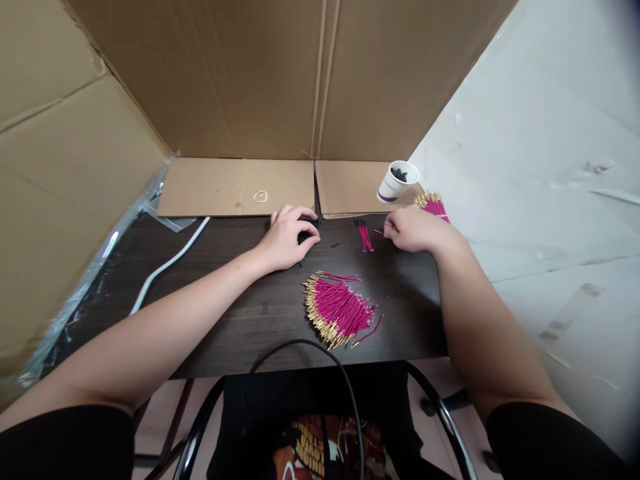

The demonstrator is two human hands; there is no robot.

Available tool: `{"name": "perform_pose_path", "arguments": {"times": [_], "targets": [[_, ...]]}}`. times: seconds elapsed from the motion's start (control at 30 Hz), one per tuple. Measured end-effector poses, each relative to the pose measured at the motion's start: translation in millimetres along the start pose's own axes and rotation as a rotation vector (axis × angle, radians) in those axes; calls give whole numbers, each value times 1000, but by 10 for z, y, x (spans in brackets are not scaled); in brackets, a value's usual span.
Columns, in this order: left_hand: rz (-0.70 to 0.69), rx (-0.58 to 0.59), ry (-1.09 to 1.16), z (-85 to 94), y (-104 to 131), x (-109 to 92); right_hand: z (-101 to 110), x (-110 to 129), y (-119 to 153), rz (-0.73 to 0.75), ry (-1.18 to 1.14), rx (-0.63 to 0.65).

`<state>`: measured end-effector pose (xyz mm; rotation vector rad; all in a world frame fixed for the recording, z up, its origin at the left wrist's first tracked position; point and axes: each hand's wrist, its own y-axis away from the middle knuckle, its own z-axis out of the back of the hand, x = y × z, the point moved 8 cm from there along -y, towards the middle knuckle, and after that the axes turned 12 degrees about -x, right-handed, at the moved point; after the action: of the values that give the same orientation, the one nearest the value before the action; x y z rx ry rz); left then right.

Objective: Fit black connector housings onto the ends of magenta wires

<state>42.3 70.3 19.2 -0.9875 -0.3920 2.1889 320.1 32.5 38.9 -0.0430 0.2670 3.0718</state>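
Observation:
My left hand rests on the dark table with thumb and fingers apart, curved around a small heap of black pieces. My right hand is closed in a pinch on a thin wire pin, whose tip sticks out to the left. Between the hands lie a small bunch of pink wires with black ends and a single black piece. Nearer me is a large pile of pink wires with gold tips. A tied pink bundle lies just behind my right hand.
A white paper cup holding black pieces stands on the cardboard at the back right. A rubber band lies on the left cardboard. A white cable crosses the table's left side. A black cable loops over the front edge.

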Motion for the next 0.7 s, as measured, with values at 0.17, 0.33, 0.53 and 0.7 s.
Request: {"name": "perform_pose_path", "arguments": {"times": [0.17, 0.33, 0.53, 0.7], "targets": [[5, 29, 3, -17, -4, 6, 1, 79, 60, -12, 79, 84], [9, -70, 79, 76, -30, -29, 220, 161, 120, 37, 24, -192], [68, -120, 288, 104, -8, -27, 346, 661, 312, 272, -489, -383], [84, -152, 295, 107, -5, 18, 243, 939, 328, 350, -631, -408]]}}
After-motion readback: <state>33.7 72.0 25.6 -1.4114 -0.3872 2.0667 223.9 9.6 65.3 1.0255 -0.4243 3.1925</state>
